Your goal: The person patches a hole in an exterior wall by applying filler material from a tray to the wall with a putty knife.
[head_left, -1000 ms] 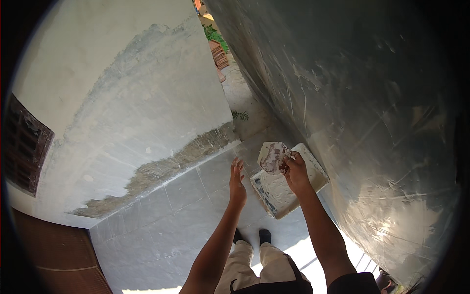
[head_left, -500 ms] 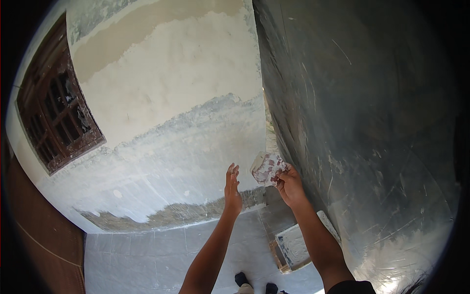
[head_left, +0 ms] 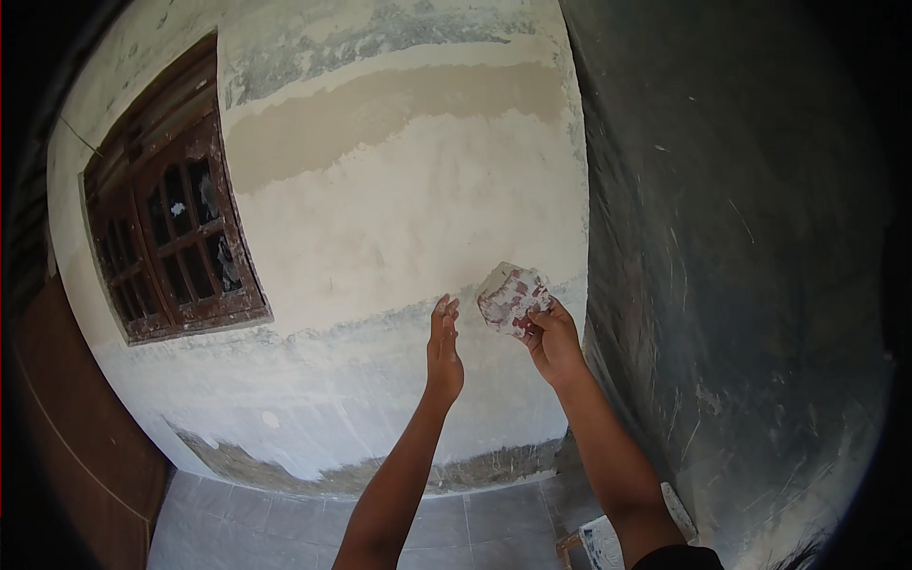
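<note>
Your forearms are bare from wrist to elbow, no gloves, rings or watch visible. Your left hand and right hand carry pale plaster smears on the fingers. Dark sleeve edge shows at your right upper arm.

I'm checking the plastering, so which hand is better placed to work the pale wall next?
Probably the right hand: it grips the plaster-smeared pad, raised close to the pale wall. The left hand is open and empty beside it; whether either touches the wall cannot be told.
</note>
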`<state>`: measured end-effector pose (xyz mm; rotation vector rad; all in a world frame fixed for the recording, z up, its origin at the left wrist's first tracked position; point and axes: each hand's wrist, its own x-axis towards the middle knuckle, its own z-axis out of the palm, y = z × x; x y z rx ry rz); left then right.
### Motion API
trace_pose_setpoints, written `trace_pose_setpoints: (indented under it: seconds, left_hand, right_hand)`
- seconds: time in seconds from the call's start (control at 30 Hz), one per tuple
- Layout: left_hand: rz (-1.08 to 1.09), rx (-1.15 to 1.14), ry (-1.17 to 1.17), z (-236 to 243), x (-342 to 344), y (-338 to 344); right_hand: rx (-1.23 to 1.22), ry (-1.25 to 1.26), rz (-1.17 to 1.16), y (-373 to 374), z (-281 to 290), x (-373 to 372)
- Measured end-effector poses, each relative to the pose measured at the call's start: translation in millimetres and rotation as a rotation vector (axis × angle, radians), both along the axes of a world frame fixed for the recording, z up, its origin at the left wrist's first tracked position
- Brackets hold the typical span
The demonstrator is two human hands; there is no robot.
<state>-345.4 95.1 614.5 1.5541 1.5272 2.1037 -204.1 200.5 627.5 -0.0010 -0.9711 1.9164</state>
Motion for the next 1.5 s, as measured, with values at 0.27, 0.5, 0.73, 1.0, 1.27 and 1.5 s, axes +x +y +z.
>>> trace_pose_setpoints:
  seconds: [0.27,0.5,0.73,1.0,1.27,1.5]
  left_hand:
    - [0.032,0.089,0.146,56,-37,-5]
    - [0.099,0.129,0.218,87,-78,22]
    - [0.124,0.191,0.341,129,-113,54]
    - [0.235,0.224,0.451,159,-164,80]
    - [0.543,0.331,0.873,208,-218,97]
    - [1.044,0.493,1.22,260,-271,114]
  right_hand:
    - [0.096,0.069,0.001,-6,49,-37]
    - [0.167,0.095,-0.027,23,84,-69]
    - [0.267,0.159,-0.036,65,125,-105]
    - [0.351,0.164,-0.089,90,170,-156]
    - [0.511,0.062,-0.383,98,192,-199]
    - [1.011,-0.182,-0.977,83,211,-206]
